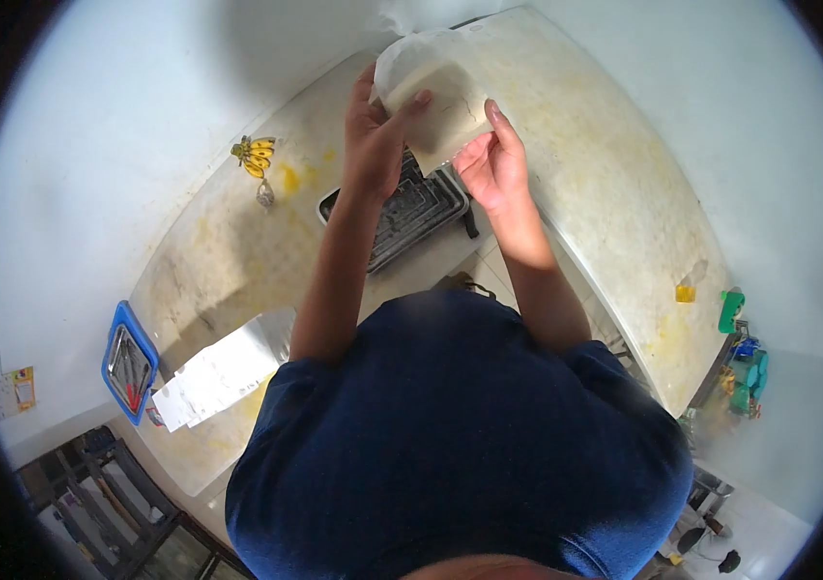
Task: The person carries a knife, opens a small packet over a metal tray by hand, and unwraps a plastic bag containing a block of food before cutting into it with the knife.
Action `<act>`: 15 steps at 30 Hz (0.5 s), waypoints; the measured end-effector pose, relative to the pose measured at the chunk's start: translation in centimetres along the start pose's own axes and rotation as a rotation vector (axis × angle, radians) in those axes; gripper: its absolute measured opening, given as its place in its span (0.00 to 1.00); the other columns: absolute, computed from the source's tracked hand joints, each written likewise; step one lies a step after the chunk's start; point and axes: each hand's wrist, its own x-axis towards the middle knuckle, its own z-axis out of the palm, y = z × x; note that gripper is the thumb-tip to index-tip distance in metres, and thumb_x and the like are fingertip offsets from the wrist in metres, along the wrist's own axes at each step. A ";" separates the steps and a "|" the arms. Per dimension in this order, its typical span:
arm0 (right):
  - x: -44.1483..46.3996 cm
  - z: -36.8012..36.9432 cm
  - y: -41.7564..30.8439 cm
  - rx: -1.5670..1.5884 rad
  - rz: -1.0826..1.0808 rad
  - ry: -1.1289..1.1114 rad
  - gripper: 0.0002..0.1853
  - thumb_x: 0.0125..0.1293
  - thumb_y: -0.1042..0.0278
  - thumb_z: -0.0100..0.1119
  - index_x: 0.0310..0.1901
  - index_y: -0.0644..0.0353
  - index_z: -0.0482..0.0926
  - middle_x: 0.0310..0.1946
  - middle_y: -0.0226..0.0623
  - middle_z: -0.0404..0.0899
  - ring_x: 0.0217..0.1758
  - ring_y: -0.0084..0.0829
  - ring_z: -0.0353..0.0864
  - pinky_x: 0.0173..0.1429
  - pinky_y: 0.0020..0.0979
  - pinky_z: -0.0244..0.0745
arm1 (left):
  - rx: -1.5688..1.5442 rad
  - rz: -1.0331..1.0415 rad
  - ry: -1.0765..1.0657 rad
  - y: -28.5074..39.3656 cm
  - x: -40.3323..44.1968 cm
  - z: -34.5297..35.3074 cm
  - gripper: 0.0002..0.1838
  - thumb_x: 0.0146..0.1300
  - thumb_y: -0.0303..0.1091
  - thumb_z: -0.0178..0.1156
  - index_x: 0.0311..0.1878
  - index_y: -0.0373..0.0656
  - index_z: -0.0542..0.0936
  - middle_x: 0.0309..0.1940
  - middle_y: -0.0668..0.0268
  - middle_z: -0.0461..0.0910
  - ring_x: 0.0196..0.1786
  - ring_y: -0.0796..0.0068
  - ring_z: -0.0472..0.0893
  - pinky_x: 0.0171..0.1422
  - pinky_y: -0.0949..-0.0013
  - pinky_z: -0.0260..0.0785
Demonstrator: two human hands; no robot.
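A clear plastic bag [445, 82] with something flat and pale in it is held up over the counter at the top middle. My left hand [377, 140] grips its left side, with the thumb lying across the front. At the lower right edge of the bag, my right hand [496, 164] holds it between thumb and fingers. The bag's gathered top points up toward the wall. Below the bag lies a black ridged tray or grill plate [411, 217], partly hidden by my left hand and forearm.
Bananas [259, 155] and a small bag [264, 194] lie on the counter [576, 116] at left. A blue tray [128, 362] of utensils and white papers [223, 377] are lower left. A yellow item [686, 293] and green holder [731, 311] are right. A dark rack [121, 493] stands lower left.
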 end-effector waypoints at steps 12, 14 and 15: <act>0.0 -0.4 1.2 0.133 -0.039 0.133 0.28 0.78 0.47 0.36 0.67 0.59 0.67 0.64 0.40 0.74 0.67 0.38 0.73 0.71 0.44 0.67 | 0.239 0.207 -0.009 -2.9 -1.3 1.1 0.37 0.64 0.24 0.64 0.73 0.37 0.58 0.62 0.55 0.72 0.63 0.64 0.75 0.68 0.62 0.70; 0.0 -0.5 2.0 0.062 -0.078 0.161 0.27 0.78 0.49 0.35 0.67 0.59 0.67 0.65 0.40 0.74 0.68 0.39 0.72 0.73 0.45 0.65 | 0.301 0.279 0.002 -4.2 -1.8 0.7 0.36 0.64 0.24 0.64 0.73 0.37 0.57 0.64 0.54 0.70 0.65 0.63 0.73 0.70 0.61 0.68; 0.1 -0.7 2.5 0.030 -0.093 0.170 0.27 0.78 0.50 0.35 0.67 0.59 0.67 0.65 0.40 0.73 0.68 0.39 0.71 0.74 0.45 0.64 | 0.339 0.318 0.010 -4.5 -2.1 0.4 0.36 0.64 0.24 0.63 0.73 0.37 0.57 0.64 0.53 0.69 0.65 0.62 0.72 0.71 0.60 0.67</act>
